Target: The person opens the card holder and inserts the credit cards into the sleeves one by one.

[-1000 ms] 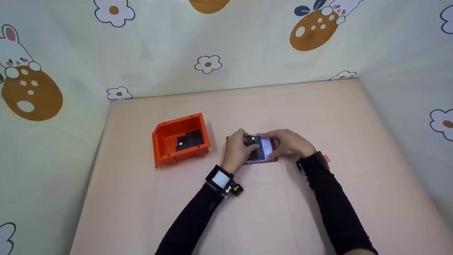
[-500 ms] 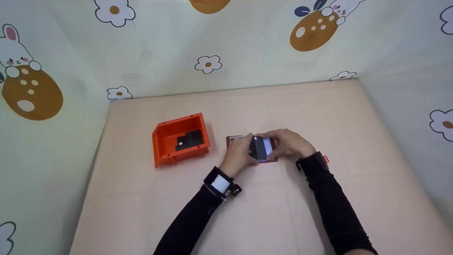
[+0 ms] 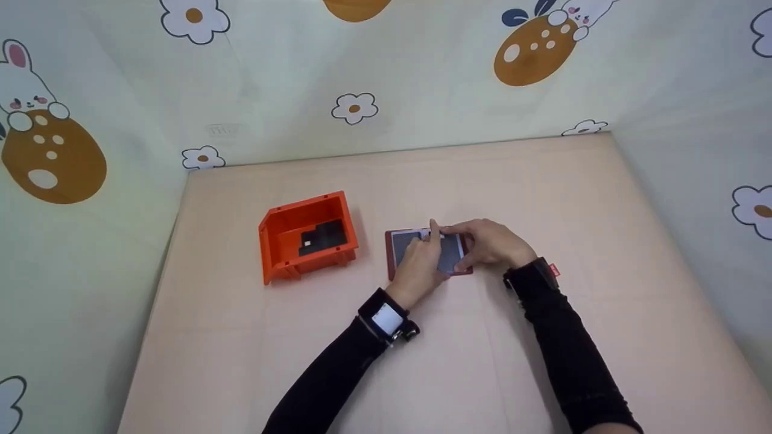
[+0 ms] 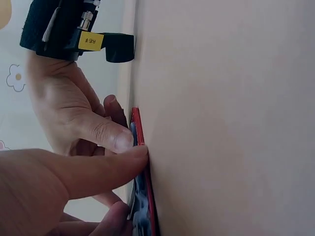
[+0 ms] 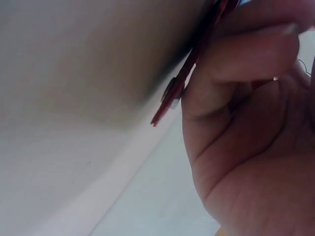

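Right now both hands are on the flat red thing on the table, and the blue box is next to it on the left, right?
Almost. The box is orange, not blue, as the head view shows. The rest holds: the left hand and right hand are both on the flat red-edged plate, with the box to its left.

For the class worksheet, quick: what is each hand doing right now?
Left hand: open, fingers pressing on the red tray.
Right hand: pinching the red tray's far edge.

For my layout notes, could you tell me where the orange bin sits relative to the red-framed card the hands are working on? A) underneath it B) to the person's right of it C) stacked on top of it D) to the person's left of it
D: in the head view the orange bin stands apart on the table, to the left of the red-framed card.
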{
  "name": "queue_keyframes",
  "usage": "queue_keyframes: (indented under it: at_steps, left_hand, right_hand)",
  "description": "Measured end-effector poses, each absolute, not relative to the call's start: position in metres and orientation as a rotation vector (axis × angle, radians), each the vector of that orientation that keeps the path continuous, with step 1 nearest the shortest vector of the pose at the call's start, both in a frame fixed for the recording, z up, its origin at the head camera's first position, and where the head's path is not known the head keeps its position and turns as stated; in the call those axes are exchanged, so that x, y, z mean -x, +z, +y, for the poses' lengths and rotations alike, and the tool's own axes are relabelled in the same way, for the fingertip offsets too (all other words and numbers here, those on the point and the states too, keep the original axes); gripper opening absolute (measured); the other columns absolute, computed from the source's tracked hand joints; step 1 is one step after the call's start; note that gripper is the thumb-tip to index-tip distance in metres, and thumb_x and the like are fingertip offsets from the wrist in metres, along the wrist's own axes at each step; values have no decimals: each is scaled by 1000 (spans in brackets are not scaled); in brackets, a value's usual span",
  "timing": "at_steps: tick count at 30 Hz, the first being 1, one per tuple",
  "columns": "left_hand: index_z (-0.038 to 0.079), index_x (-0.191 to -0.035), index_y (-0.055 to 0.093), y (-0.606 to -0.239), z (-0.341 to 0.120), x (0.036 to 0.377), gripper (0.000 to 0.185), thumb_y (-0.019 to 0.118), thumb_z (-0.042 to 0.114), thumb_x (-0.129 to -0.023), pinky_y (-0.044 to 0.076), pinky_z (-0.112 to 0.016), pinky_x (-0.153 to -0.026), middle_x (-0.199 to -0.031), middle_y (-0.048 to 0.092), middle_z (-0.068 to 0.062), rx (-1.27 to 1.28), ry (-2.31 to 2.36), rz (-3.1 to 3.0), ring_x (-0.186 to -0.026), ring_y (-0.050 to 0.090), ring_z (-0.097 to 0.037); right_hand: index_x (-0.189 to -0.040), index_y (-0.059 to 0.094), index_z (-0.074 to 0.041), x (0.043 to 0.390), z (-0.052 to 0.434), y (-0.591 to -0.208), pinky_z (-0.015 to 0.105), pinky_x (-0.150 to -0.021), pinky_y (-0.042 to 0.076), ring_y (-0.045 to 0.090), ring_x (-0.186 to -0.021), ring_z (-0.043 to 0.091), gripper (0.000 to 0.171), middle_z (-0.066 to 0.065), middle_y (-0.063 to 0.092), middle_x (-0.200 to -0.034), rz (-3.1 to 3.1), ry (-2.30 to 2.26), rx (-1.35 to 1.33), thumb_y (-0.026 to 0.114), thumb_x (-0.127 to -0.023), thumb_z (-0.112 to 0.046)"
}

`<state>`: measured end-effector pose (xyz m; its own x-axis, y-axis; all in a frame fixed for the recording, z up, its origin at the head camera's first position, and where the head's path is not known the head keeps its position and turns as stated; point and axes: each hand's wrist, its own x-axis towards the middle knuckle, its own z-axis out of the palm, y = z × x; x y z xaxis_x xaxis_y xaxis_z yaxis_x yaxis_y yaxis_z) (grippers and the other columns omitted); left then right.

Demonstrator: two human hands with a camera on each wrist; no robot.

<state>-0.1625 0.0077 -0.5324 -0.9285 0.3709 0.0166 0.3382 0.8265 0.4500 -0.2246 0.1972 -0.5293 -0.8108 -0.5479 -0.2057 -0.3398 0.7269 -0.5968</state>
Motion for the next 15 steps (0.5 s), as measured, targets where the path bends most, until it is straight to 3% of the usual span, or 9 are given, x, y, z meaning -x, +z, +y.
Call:
queue_keyframes:
  at_steps: [8, 15]
  left_hand:
    - [-8, -158, 28, -530, -4, 167, 102, 90, 16, -81, 49, -48, -110, -140, 64, -22, -638, 828, 2844, -125, 60, -39]
    - [10, -158, 43, -516, -35, 179, 105, 98, 21, -69, 46, -44, -111, -149, 59, -9, -481, 726, 2775, -130, 50, -30]
  right_hand:
    - [-145, 62, -19, 225, 200, -530, 49, -101, 50, 59, -107, 24, 82, 9, 69, -134, 2580, -775, 696, 96, -70, -18]
    - [-146, 61, -25, 225, 199, -530, 50, -108, 47, 59, -121, 26, 85, 9, 65, -141, 2564, -787, 645, 98, -69, -21]
